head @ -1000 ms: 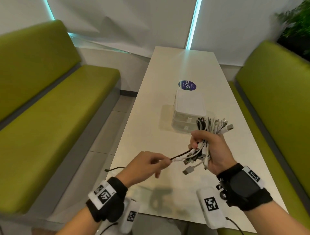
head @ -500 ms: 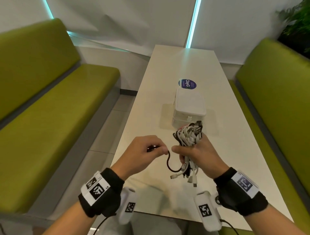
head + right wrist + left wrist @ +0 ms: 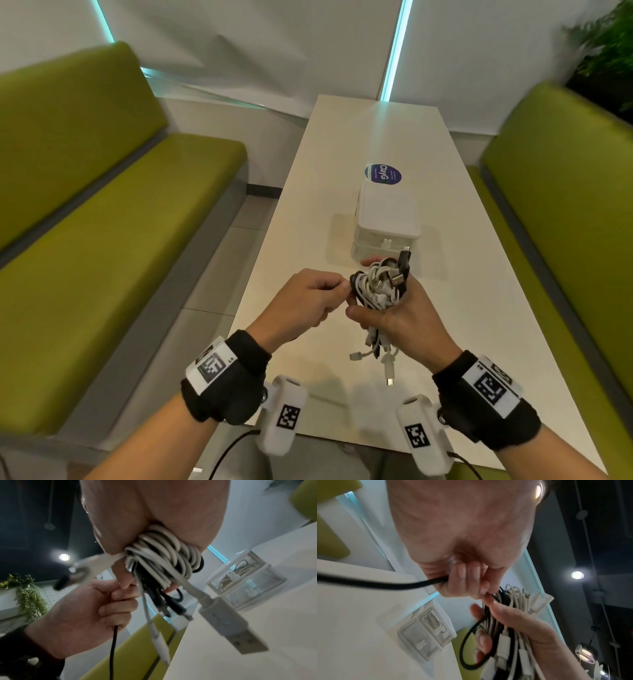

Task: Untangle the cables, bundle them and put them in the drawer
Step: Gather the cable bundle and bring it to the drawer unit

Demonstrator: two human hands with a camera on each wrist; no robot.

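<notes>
My right hand [image 3: 387, 308] grips a thick bundle of white and black cables [image 3: 378, 284] above the table's near half; plugs stick out above the fist and dangle below it. In the right wrist view the looped white cables [image 3: 164, 551] fill the palm, and a white USB plug [image 3: 229, 624] hangs close to the lens. My left hand [image 3: 308, 298] pinches a black cable [image 3: 373, 584] right against the bundle's left side; that cable trails off below the hand [image 3: 113, 649]. The small clear drawer unit [image 3: 387, 222] stands just behind the hands, drawers closed, with cables visible inside [image 3: 240, 569].
The white table [image 3: 376, 123] runs away from me between two green benches [image 3: 102, 212] [image 3: 565, 205]. A round blue sticker [image 3: 383, 174] lies beyond the drawer unit. A plant [image 3: 609, 51] stands at the far right.
My left hand has come in from the left with the black cable, from a stretched-out pull to touching the bundle. The right hand has turned the bundle more upright and nearer me.
</notes>
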